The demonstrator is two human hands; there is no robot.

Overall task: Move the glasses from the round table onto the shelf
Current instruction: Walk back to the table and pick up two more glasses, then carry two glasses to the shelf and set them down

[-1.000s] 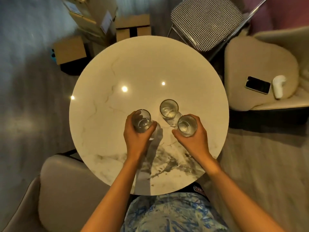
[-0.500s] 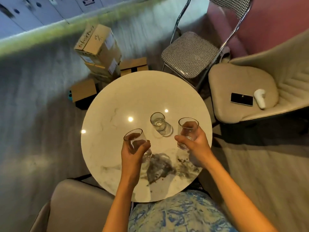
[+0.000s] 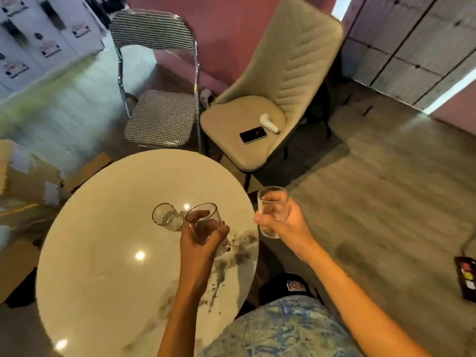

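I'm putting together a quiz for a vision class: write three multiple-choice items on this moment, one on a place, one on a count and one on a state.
1. Where does the black phone lie? A) on the checked chair B) on the beige chair seat C) on the floor
2. How many glasses stand on the round table? A) one B) two C) three
3. The right hand is: A) open and empty B) gripping a glass C) pressing flat on the tabletop

Key: 1 B, it lies on the beige seat beside a white object. 2 A, only the gold-rimmed glass stands there; the left hand holds a second glass. 3 B, its fingers curl round that glass.
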